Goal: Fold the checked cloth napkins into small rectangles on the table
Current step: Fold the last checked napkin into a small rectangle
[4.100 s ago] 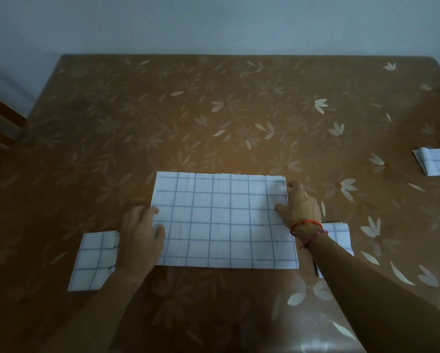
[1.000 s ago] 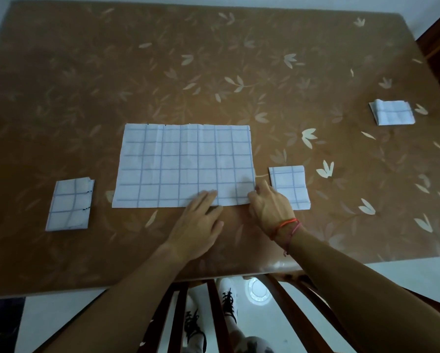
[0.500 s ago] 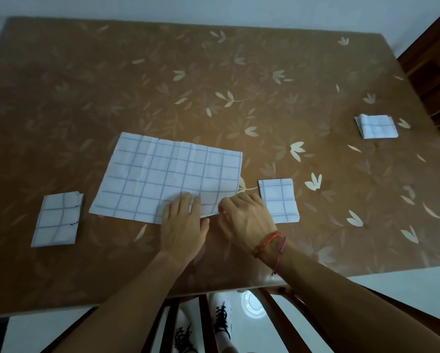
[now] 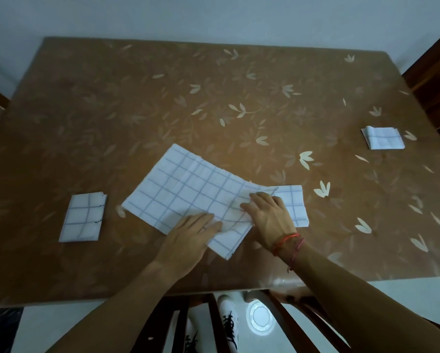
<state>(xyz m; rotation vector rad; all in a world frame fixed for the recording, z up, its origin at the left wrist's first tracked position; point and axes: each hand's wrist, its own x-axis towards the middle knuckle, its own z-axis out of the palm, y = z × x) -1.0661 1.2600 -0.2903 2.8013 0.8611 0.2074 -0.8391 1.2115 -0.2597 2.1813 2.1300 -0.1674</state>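
On the brown flowered table [image 4: 163,98], a wide checked napkin [image 4: 188,189] lies slantwise near the front edge, its far corner pointing up and left and its near corner close to the person. It looks to be doubled over already, since layered edges show at the near corner. The left hand [image 4: 188,240] rests flat on the near edge of this napkin, fingers straight and together, holding nothing. The right hand [image 4: 270,215], with red threads [image 4: 287,240] round its wrist, lies on the napkin's right end with the fingers bent. The cloth is creased between the two hands, but whether this hand pinches the cloth or only presses it cannot be told. Three small finished rectangles lie flat: one at the left [image 4: 82,216], well apart from the big napkin; one just beside the right hand [image 4: 294,202], with the big napkin's right corner touching or overlapping it; and one far off at the right [image 4: 383,137]. The step in hand seems to be turning or squaring the big napkin before its next fold. The next move probably calls for smoothing out the crease, setting the cloth straight, then bringing one short end over the other with the edges matched.
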